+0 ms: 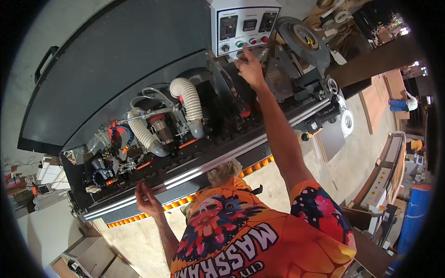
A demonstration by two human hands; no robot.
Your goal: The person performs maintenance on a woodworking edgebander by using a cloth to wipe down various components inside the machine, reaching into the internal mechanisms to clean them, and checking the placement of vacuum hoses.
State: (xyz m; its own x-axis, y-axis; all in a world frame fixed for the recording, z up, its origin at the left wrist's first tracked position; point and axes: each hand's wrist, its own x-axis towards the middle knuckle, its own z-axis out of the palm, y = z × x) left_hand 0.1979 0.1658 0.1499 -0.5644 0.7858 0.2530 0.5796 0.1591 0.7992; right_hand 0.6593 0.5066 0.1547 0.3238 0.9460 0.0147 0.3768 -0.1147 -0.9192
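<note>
A long edge-banding machine (204, 160) with a dark bed and a bright metal rail stretches across in front of me. My right hand (250, 69) reaches up to the white control panel (237, 31), its index finger pointing at the row of buttons just beside the green button (239, 44). Whether the fingertip touches the panel I cannot tell. Nothing shows in that hand. Lower left, my left hand (147, 200) is at the front rail, empty, its fingers apart and slightly bent. A crumpled greyish cloth or bag (225, 172) lies at the rail between my arms.
Ribbed white hoses (187, 99) rise from the machine's units behind the rail. Its dark cover (125, 51) stands raised at the back. Orange rollers (185, 200) line the front edge. A reel (306, 39) sits beyond the panel. Another person (404, 104) is far right.
</note>
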